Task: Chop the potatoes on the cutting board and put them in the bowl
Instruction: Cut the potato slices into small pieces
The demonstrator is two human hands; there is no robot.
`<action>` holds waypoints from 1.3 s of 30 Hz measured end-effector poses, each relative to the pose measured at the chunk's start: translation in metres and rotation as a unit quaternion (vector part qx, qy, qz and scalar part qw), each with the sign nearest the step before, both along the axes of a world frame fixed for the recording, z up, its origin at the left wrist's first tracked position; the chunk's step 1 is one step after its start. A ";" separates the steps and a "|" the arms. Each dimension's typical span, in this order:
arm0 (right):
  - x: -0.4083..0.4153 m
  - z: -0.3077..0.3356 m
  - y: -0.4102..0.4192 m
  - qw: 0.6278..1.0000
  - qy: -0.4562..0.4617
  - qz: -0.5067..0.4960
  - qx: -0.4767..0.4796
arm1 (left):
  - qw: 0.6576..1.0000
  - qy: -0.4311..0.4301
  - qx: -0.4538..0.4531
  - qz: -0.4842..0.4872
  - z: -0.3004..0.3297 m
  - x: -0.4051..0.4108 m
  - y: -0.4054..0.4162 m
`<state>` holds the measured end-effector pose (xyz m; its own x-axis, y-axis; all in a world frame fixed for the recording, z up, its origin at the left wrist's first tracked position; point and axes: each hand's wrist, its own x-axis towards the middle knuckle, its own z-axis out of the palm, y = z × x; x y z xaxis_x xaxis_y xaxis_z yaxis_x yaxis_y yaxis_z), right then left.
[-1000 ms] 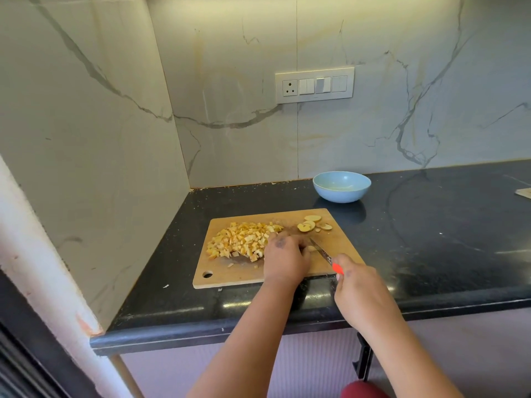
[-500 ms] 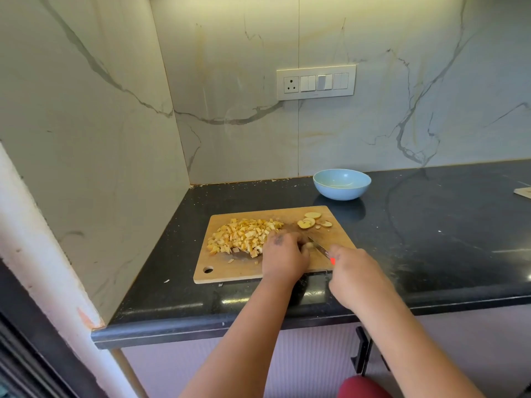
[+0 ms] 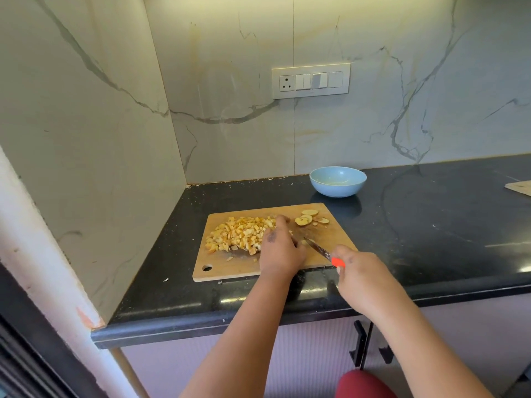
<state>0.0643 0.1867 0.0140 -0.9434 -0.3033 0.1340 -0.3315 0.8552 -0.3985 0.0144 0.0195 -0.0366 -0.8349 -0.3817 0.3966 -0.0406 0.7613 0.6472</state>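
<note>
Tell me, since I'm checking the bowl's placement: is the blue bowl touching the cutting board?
Apart. The head view shows black countertop between the blue bowl and the cutting board.

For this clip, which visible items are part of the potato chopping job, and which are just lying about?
In use: cutting board, diced potato, potato slices, knife in the right hand, left hand steadying a piece, bowl.

Lying about: wall socket, second board at the counter's right edge.
</note>
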 end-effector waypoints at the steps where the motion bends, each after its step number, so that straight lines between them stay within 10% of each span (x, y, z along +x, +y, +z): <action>1: 0.000 -0.002 -0.004 1.000 -0.002 -0.005 0.005 | 1.000 0.002 0.004 0.001 0.000 0.000 0.000; 12: -0.016 0.054 0.000 0.986 -0.064 0.010 0.154 | 1.000 0.002 -0.008 0.021 0.000 0.001 -0.002; 30: -0.013 0.038 0.001 0.994 -0.067 0.034 0.073 | 0.998 -0.014 -0.021 0.061 0.003 0.003 0.001; 35: -0.036 0.040 0.046 0.980 -0.162 0.043 -0.103 | 0.991 0.018 -0.106 0.079 0.006 0.005 0.004; 39: -0.061 0.021 0.039 0.966 -0.047 0.021 -0.253 | 0.985 0.049 -0.137 0.089 0.007 0.005 0.002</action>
<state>0.0028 0.2254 0.0353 -0.9468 -0.2597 0.1901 -0.3043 0.5296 -0.7918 0.0198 0.0216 -0.0295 -0.7174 -0.3859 0.5801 -0.1371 0.8945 0.4255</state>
